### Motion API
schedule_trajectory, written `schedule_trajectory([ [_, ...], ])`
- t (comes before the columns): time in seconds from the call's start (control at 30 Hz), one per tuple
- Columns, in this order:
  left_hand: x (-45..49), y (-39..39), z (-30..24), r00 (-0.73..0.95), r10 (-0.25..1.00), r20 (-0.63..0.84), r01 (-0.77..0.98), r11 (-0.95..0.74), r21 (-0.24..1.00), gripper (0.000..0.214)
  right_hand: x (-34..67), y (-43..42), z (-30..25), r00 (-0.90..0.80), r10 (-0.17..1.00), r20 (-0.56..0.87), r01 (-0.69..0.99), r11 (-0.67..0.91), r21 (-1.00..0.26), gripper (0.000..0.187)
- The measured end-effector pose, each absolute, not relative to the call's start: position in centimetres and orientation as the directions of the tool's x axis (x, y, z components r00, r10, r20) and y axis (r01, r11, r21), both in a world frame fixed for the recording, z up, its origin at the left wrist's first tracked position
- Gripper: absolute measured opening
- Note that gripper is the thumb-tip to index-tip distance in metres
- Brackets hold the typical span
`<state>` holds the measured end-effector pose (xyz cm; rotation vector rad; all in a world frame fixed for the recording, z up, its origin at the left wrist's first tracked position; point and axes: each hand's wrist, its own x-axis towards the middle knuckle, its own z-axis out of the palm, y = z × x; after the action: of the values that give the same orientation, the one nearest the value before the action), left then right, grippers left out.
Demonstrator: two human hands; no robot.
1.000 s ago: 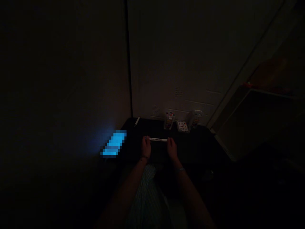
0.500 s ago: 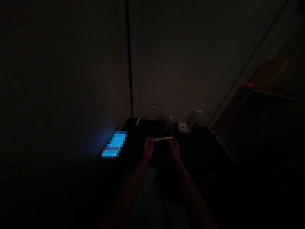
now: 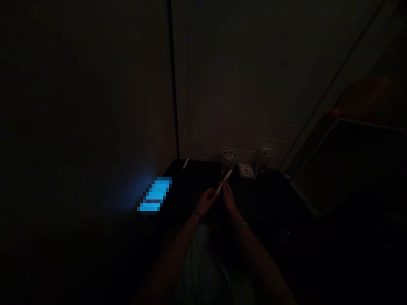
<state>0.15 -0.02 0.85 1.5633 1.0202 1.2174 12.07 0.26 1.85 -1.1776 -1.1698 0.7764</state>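
While the left hand (image 3: 205, 202) is closed on the near end of a slim white stick (image 3: 227, 175), the right hand (image 3: 228, 197) pinches its middle; the stick slants above the table (image 3: 187, 190), between its near and far edges.

1. Fingers (image 3: 227, 189) at the grip partly hide the white stick (image 3: 227, 175).
2. Left of the grip, the blue screen (image 3: 156, 195) is pixelated.
3. Beyond the grip, the box (image 3: 246, 170) bears illegibly small marks.
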Motion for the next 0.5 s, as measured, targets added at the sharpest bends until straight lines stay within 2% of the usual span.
schedule_trajectory([
  [0.07,0.1,-0.1,1.0,0.197,0.948,0.249,0.078,-0.268,0.960,0.030,12.7,0.2,2.5,0.167,0.935,0.313,0.180,0.284,-0.942,0.046],
  [0.13,0.0,-0.2,1.2,0.159,0.950,0.268,0.029,-0.275,0.961,0.034,13.6,0.2,3.2,0.021,0.936,0.351,0.340,0.323,-0.883,0.045],
  [0.2,-0.2,-0.2,1.2,0.058,0.956,0.286,-0.035,-0.285,0.958,0.037,14.6,0.2,3.8,-0.133,0.922,0.363,0.518,0.377,-0.768,0.042],
  [0.27,-0.5,0.0,1.1,-0.068,0.961,0.268,-0.066,-0.272,0.960,0.038,15.4,0.2,4.1,-0.249,0.903,0.349,0.625,0.426,-0.654,0.038],
  [0.37,-0.7,0.6,0.7,-0.192,0.948,0.255,-0.039,-0.267,0.963,0.035,16.0,0.0,4.2,-0.314,0.899,0.305,0.661,0.438,-0.609,0.034],
  [0.5,-0.9,1.3,0.1,-0.218,0.936,0.278,0.023,-0.280,0.960,0.035,15.9,-0.8,3.6,-0.220,0.926,0.307,0.552,0.378,-0.744,0.036],
])
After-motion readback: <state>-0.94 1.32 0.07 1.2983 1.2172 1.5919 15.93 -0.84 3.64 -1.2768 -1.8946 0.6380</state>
